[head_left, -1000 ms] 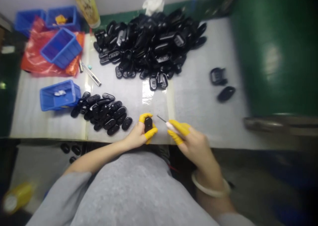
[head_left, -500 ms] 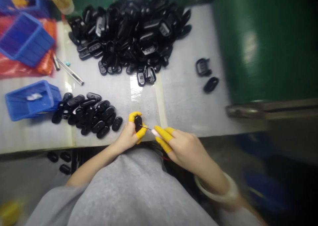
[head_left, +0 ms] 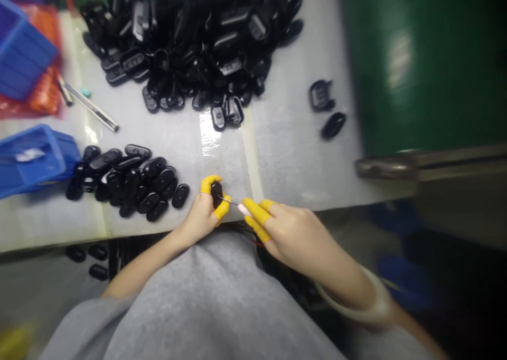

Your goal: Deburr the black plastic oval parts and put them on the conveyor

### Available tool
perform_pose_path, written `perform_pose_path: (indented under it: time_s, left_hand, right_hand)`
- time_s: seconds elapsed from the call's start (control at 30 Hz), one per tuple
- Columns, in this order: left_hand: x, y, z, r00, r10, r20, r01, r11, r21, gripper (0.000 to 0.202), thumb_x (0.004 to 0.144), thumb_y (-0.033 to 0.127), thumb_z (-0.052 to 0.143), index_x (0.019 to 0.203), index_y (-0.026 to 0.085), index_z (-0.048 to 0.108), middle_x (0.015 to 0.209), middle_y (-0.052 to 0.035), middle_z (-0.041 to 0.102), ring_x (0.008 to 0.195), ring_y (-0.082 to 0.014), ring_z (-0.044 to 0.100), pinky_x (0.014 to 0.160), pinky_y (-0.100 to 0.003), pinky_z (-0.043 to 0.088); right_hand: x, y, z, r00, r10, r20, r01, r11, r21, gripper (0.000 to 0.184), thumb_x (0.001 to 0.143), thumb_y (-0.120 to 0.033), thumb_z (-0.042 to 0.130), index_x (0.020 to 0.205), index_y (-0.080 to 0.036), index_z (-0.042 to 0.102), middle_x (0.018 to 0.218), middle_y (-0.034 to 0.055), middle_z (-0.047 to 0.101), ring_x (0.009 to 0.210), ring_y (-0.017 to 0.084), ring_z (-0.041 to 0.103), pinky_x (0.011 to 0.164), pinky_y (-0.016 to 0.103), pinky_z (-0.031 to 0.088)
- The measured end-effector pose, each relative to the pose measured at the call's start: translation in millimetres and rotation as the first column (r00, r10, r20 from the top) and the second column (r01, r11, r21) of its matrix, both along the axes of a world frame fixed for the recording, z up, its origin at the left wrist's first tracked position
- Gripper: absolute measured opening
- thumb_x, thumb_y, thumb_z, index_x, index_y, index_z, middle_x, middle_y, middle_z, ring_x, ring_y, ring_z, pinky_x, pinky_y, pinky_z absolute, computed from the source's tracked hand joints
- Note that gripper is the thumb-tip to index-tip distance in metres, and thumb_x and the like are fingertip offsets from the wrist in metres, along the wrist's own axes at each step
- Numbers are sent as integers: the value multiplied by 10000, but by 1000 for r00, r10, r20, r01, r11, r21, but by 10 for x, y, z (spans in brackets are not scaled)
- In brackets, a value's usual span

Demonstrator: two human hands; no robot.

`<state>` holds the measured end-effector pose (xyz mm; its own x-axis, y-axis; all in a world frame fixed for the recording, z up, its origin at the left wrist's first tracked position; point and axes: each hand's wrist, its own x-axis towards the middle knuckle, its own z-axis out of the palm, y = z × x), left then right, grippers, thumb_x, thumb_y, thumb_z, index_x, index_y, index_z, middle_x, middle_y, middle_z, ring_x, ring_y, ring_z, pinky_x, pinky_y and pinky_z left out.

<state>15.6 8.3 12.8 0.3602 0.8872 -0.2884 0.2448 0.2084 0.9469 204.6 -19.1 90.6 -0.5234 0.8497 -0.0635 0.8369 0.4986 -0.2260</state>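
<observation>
Our left hand (head_left: 202, 212) rests at the near edge of the worktop (head_left: 301, 154), its fingers (head_left: 209, 184), in yellow cots, closed from either side on a small black plastic part (head_left: 216, 195). Our right hand (head_left: 293, 233) pinches the pale handle of a needle pick (head_left: 228, 200) between its cotted fingers (head_left: 253, 212), with the fine tip at the part, touching or almost touching it; we cannot tell which at this size.

For work this fine, we judge it best to keep both hands close together and braced, pinch the part firmly so it cannot turn, and make only short, controlled strokes with the tip pointed away from our fingers.

A smaller heap of black parts (head_left: 130, 183) lies just left of our left hand, a much larger heap (head_left: 178, 48) sits toward the far edge, and a blue bin (head_left: 39, 159) stands at the left edge.
</observation>
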Motion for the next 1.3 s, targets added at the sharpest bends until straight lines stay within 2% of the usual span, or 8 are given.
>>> perform_pose_path:
  time_s: [0.2,0.33,0.57,0.73,0.9,1.03,1.2,1.3]
  left_hand:
    - [6,30,-15,996,26,-90,-19,997,74,315,885,240,539,1151,196,377,731,44,510,590,-107,499,574,-254,413]
    - [-7,40,-39,993,31,-115,-21,996,87,307,884,257,544,1138,197,383,723,47,514,579,-107,502,562,-251,409]
    - [-24,59,-35,990,24,-141,-10,995,100,300,887,272,542,1134,192,391,682,59,496,532,-102,489,534,-247,410]
    - [-27,76,-20,990,20,-139,-5,994,108,295,883,261,546,1126,196,392,675,67,490,507,-91,469,517,-239,399]
    - [-30,60,-22,992,12,-123,-8,999,35,296,902,285,541,1138,210,379,724,47,524,529,-94,478,530,-246,397]
    - [-31,50,-31,993,10,-115,-9,1000,8,318,910,305,540,1162,214,370,753,37,544,545,-98,495,550,-256,407]
    - [-36,59,-34,988,16,-152,-8,999,49,324,897,291,553,1162,204,388,728,45,528,553,-102,494,556,-260,418]
    - [-40,59,-35,989,20,-144,-12,998,54,316,895,292,559,1150,209,393,714,50,519,556,-104,494,556,-260,417]
  right_hand:
    - [-117,28,40,999,-43,0,43,998,-37,307,931,-124,382,973,-93,684,648,28,619,467,149,535,468,302,318]
    - [-177,37,33,998,-59,33,61,997,-37,277,901,-108,425,974,-83,690,617,22,596,446,151,527,450,304,311]
    - [-263,-55,-7,994,-82,76,75,992,97,339,851,-61,424,1049,-46,698,592,32,572,448,154,515,449,288,327]
    - [-334,-83,21,987,-151,63,148,988,44,333,832,-55,428,982,-40,725,542,19,532,403,134,472,415,277,313]
    - [-321,-87,25,985,-139,107,133,989,58,335,812,-41,478,1065,-48,699,599,22,564,469,161,526,439,291,338]
    - [-302,-90,2,988,-136,75,133,990,40,321,845,-63,480,1088,-59,690,639,30,593,495,159,536,456,289,356]
    - [-350,-109,12,975,-208,79,216,969,-118,327,931,-169,432,1113,-72,686,606,26,593,453,135,499,457,274,353]
    - [-336,-95,-1,979,-194,66,200,975,-96,331,947,-170,409,1106,-80,685,605,24,583,466,134,488,467,277,341]
